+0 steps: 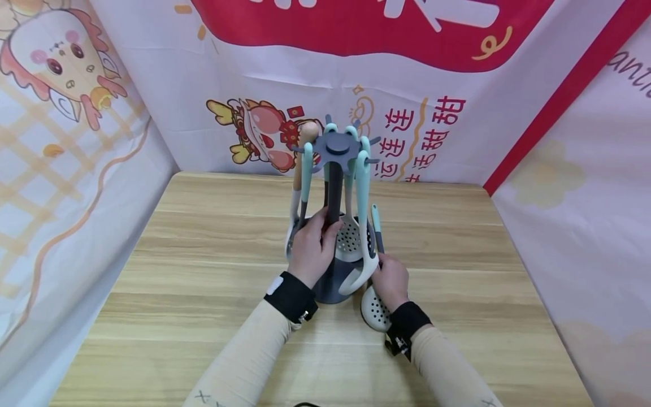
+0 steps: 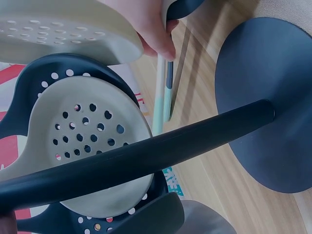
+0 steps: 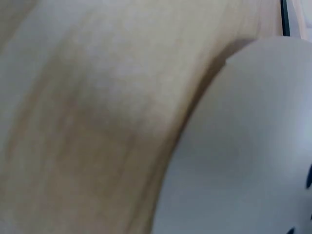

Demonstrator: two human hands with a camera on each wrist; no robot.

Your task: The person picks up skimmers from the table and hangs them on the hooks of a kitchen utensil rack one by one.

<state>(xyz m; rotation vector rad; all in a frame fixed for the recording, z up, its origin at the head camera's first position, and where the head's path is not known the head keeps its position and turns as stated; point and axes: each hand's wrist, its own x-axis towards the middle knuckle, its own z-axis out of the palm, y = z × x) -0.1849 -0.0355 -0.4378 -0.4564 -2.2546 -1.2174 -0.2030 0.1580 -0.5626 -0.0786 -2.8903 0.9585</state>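
Note:
A dark utensil rack (image 1: 334,189) stands upright, with several kitchen utensils hanging from its top. My left hand (image 1: 312,246) grips its post; the base disc (image 2: 263,161) shows in the left wrist view. Low to the right, my right hand (image 1: 391,280) holds a skimmer with a pale, perforated bowl (image 1: 375,312). A grey and teal handle (image 1: 376,223) extends beyond that hand. A white ladle-like utensil (image 1: 367,265) hangs beside it, and a pale perforated utensil (image 1: 349,238) hangs behind the post. The held bowl (image 3: 239,146) fills much of the right wrist view, blurred.
A wooden table (image 1: 213,305) lies beneath everything. Printed cloth (image 1: 168,73) covers the back and both sides. A wooden-handled utensil (image 1: 307,135) hangs at the rack's left. Part of a dark cord (image 1: 306,404) shows at the front edge.

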